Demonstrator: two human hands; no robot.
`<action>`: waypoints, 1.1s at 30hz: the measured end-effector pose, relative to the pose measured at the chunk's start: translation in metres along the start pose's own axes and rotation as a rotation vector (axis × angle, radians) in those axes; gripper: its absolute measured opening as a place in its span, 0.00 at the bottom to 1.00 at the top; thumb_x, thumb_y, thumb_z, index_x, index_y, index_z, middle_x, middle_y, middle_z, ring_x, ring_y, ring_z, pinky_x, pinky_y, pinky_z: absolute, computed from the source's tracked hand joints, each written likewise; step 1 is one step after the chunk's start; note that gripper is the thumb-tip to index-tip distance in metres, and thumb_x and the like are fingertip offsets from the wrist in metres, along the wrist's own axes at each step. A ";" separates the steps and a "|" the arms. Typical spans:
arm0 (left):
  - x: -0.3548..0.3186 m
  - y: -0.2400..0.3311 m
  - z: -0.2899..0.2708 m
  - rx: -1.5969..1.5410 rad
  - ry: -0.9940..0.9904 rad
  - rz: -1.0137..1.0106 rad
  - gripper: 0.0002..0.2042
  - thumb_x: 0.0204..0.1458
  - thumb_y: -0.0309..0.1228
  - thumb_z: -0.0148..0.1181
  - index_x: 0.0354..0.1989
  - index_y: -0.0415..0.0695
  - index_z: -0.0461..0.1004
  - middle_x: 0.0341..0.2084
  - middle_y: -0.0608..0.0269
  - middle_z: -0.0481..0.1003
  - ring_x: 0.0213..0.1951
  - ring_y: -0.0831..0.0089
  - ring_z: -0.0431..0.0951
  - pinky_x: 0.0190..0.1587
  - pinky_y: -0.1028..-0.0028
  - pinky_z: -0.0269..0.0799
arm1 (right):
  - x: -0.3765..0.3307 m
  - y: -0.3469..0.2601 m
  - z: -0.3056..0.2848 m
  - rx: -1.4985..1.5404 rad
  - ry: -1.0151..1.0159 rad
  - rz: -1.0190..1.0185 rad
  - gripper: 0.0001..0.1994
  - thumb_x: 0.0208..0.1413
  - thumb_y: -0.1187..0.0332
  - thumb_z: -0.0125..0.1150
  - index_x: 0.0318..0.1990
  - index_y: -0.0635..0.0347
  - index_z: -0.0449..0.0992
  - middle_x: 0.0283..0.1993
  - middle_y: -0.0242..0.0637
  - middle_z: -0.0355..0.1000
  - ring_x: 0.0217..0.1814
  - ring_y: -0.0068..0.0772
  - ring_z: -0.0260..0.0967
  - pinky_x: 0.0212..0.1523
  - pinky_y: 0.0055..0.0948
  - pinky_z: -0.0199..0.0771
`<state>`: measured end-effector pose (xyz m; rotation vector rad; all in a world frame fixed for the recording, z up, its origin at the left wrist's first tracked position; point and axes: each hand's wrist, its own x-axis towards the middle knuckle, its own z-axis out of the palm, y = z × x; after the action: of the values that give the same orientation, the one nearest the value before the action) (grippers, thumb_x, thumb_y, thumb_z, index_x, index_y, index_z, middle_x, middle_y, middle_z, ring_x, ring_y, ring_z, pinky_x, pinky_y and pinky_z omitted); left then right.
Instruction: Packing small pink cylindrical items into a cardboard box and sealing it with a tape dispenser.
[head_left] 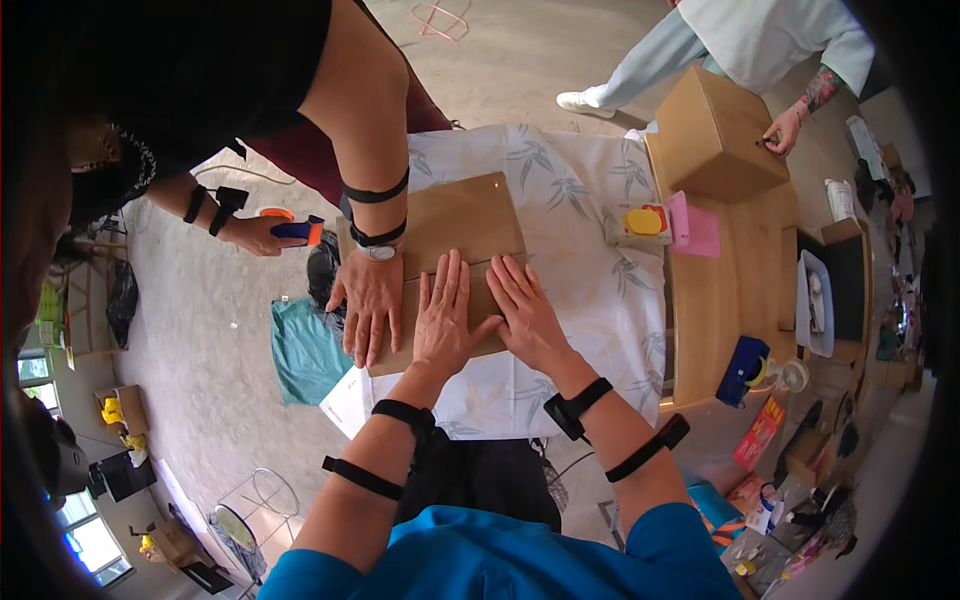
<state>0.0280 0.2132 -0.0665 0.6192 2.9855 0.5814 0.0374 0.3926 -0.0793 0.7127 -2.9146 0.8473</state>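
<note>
A closed brown cardboard box [465, 220] lies on a table covered with a white leaf-patterned cloth [590, 310]. My left hand [445, 315] rests flat on its top, fingers stretched forward over the seam between the flaps. Beside it my right hand [530, 320] also lies flat, fingers pointing forward, near the box's right edge; the two thumbs almost meet. Neither hand holds anything. At the left, a co-worker's hand [370, 305] presses the same box. That person's other hand [258, 235] grips a blue and orange tape dispenser [300, 232], off the table's left side.
A teal plastic bag [310, 352] and a white sheet [346, 402] are at the table's left edge. A yellow-topped container [645, 222] and pink piece [692, 226] stand to the right. Beyond, another person's hand [785, 132] touches a large carton [720, 130] on a wooden table [735, 280].
</note>
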 end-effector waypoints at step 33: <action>-0.011 -0.005 0.002 0.019 0.002 0.046 0.45 0.53 0.50 0.59 0.70 0.33 0.46 0.72 0.45 0.41 0.74 0.51 0.39 0.71 0.48 0.36 | 0.044 0.000 0.013 -0.208 0.014 0.029 0.34 0.61 0.55 0.53 0.70 0.63 0.51 0.76 0.43 0.43 0.79 0.41 0.36 0.75 0.46 0.36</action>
<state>0.0367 0.2053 -0.0707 0.6906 2.9894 0.5582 -0.0003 0.3675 -0.0836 0.6453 -2.9477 0.5366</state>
